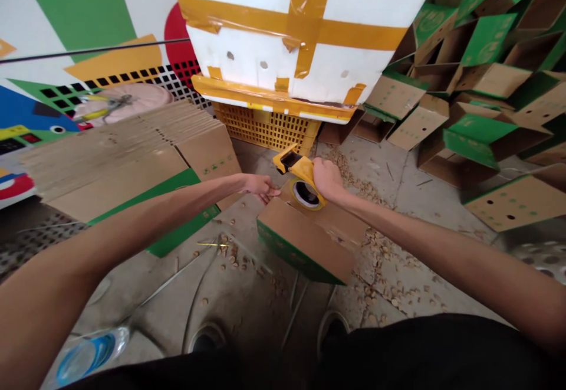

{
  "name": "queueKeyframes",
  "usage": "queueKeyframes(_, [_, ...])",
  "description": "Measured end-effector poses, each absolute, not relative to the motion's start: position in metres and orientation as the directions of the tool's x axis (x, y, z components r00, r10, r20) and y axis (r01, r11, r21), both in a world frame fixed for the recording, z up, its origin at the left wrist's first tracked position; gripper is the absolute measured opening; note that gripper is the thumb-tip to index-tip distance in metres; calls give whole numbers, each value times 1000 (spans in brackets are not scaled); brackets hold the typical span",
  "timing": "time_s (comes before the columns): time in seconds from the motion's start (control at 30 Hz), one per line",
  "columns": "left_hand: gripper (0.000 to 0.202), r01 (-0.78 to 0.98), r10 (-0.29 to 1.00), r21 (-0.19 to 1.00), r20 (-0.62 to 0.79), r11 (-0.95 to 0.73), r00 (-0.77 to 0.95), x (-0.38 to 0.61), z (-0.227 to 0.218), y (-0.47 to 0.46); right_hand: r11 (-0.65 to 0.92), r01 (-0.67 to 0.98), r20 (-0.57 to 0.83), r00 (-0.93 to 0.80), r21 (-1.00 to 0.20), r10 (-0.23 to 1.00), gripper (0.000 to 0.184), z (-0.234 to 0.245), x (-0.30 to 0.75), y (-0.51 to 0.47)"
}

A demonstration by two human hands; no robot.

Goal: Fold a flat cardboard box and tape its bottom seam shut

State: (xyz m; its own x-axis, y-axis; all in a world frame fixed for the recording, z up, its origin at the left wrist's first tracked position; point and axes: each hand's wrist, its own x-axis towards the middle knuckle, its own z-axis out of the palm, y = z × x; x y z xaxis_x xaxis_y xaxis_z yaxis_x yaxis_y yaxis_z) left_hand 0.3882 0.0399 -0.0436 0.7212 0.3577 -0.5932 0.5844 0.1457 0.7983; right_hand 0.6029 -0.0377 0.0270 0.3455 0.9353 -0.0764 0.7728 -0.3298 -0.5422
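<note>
A brown cardboard box [305, 236] with green lower sides stands on the floor in front of me, its closed flaps on top. My right hand [327, 179] grips a yellow tape dispenser [302, 169], which is tilted over the far part of the box. A tape roll [308, 194] with a black core sits in the dispenser, close above the box top. At the box's far left edge is my left hand [262, 187], fingers curled and closed against the cardboard. What its fingertips pinch is partly hidden.
Flattened cardboard boxes [132, 148] are stacked at left. Ahead, a taped white foam box [283, 42] rests on a yellow crate [260, 127]. Open cartons [477, 136] pile up at right. Small cardboard discs [375, 254] litter the floor; a plastic bottle [91, 354] lies lower left.
</note>
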Motion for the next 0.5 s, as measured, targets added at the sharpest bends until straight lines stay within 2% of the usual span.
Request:
queueKeyframes(0.17, [59,470,494,861,-500,195,711,400,-40,-1,-328,793,-83,335,-514,938,56,33,602,-45])
queueKeyframes(0.3, [64,390,642,884,-458,258,614,413,-45,-31,-327,789,-78,338,-519,938,53,30,610,-44])
queueKeyframes(0.4, [71,332,602,863,-504,381,619,415,-46,-34,-309,787,-67,326,-533,943,50,27,615,-40])
queueKeyframes(0.5, [70,320,550,848,-521,423,653,411,-45,-27,-299,784,-62,317,-543,946,48,26,615,-37])
